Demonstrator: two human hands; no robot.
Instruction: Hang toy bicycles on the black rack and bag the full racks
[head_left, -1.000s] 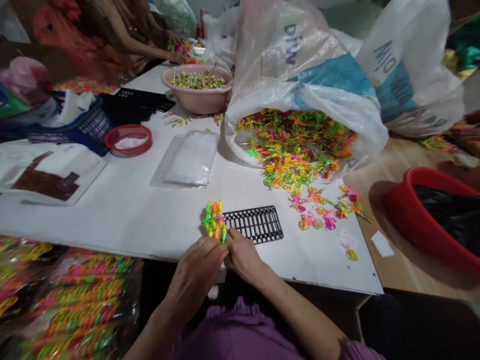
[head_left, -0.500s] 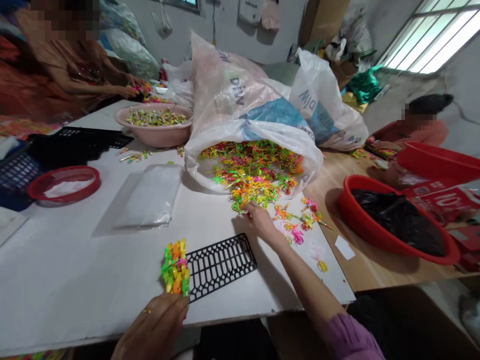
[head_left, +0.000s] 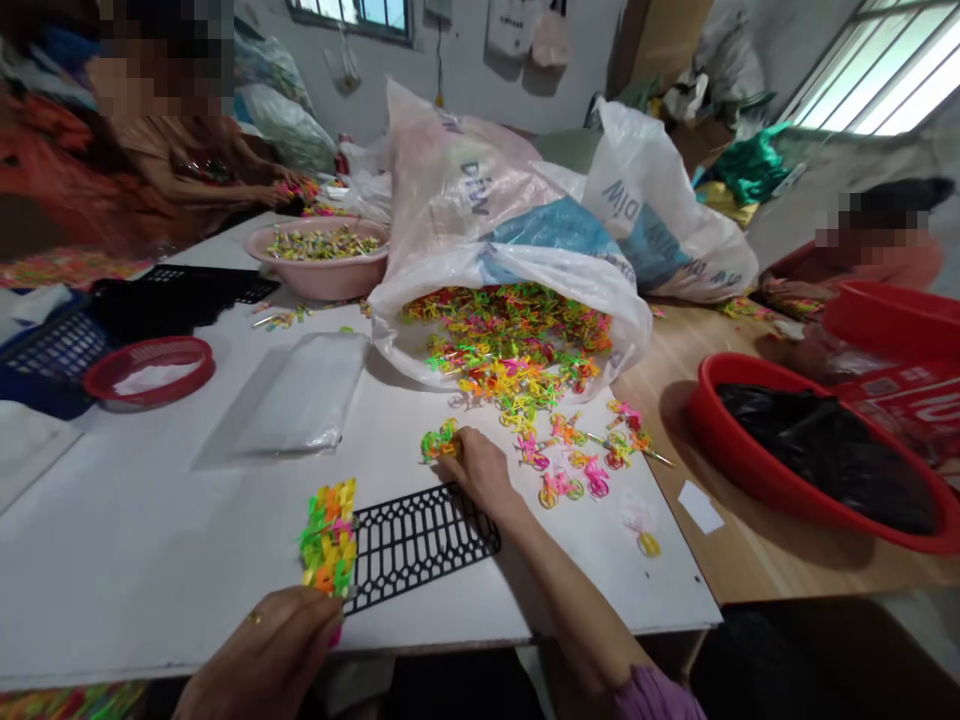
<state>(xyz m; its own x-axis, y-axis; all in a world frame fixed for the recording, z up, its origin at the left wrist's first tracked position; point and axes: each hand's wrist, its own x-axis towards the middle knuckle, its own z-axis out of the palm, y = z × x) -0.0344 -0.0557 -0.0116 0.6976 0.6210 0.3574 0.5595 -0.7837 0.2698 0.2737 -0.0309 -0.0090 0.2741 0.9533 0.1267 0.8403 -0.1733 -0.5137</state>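
Observation:
A black plastic grid rack point(head_left: 427, 540) lies at a slant near the table's front edge. Yellow, green and orange plastic pieces point(head_left: 328, 530) are set along its left end. My left hand point(head_left: 274, 635), wearing a ring, is closed on the rack's near left corner; something pink shows at its fingertips. Above the rack's far edge, my right hand point(head_left: 480, 465) pinches a small green and yellow toy bicycle point(head_left: 439, 440). More colourful toy bicycles point(head_left: 559, 485) lie to its right. Beyond, others spill from the mouth of a large white plastic bag point(head_left: 435, 215).
A pink basin point(head_left: 330, 285) of small pieces stands at the back left. Nearer are a red sieve tray point(head_left: 202, 375), clear plastic sheets point(head_left: 300, 395) and a blue basket point(head_left: 52, 350). A red basin point(head_left: 705, 420) with a black bag stands right. Two people sit across the table.
My right hand has drawn back from the pile, leftward and nearer, with a toy bicycle in its fingers. My left hand and the rack have shifted slightly left in view.

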